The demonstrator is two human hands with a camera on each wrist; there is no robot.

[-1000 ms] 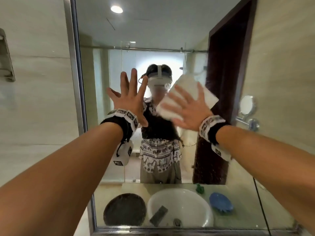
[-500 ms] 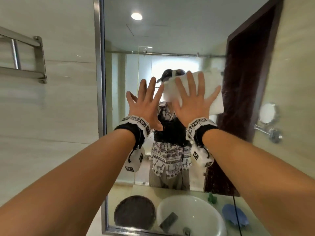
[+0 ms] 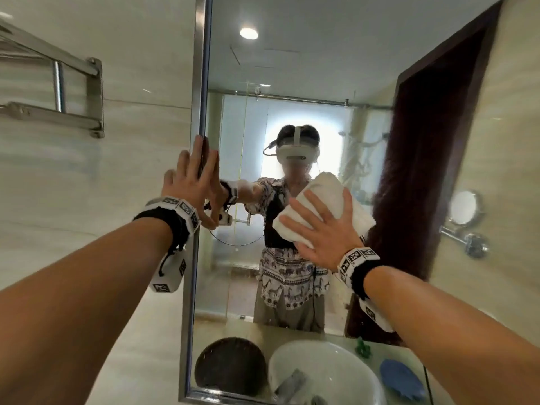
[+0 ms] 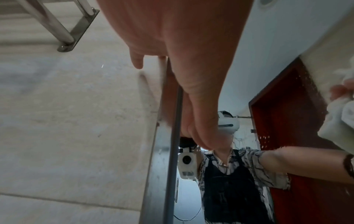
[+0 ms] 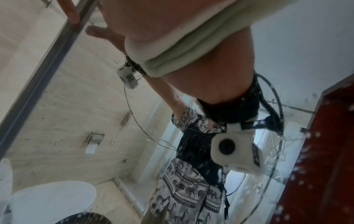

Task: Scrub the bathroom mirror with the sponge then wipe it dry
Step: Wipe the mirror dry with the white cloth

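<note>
The left hand [image 3: 193, 182] has slid left since the earlier picture and now lies flat across the shiny metal frame [image 3: 201, 83] of the mirror [image 3: 292, 83], fingers straight, holding nothing. The right hand [image 3: 324, 229] has dropped lower and presses a folded white towel [image 3: 327, 197] flat on the glass, fingers spread and straight. The towel looks soft and thick, in rolled layers. The glass is smooth, with tiny water spots in the right wrist view. Low in the mirror show a round white sink [image 3: 327, 372], a round dark bin [image 3: 230, 366] and a blue thing [image 3: 401, 378] on the counter. A steel towel rack [image 3: 73, 95] hangs on the pale stone wall.
</note>
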